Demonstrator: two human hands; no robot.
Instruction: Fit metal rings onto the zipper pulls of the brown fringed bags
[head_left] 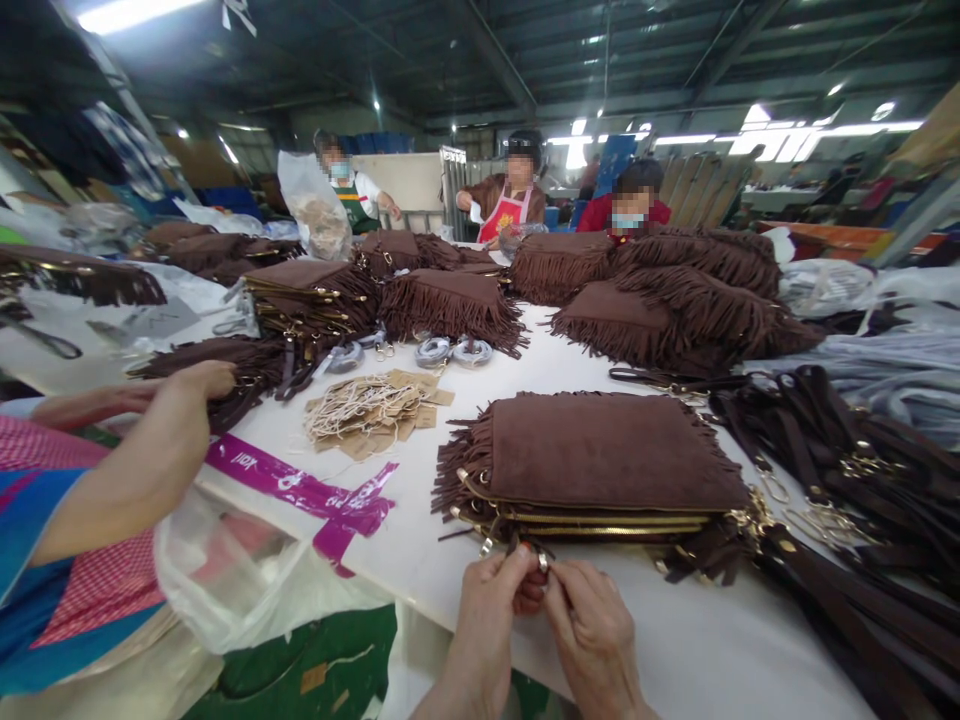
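My left hand (491, 605) and my right hand (592, 625) meet at the near edge of the white table (697, 640). Both are pinched together on a small metal zipper pull (541, 562) at the front of a stack of brown suede fringed bags (607, 465). The stack has gold zippers along its near side and fringe at its left edge. What exactly sits between the fingertips is partly hidden.
A co-worker's arm (142, 460) reaches from the left to a pile of brown straps. Paper tags with strings (371, 410), purple tape strips (300, 490), a plastic bag (232, 570), dark straps with clasps (840, 470), more fringed bags (675, 300); three people stand far off.
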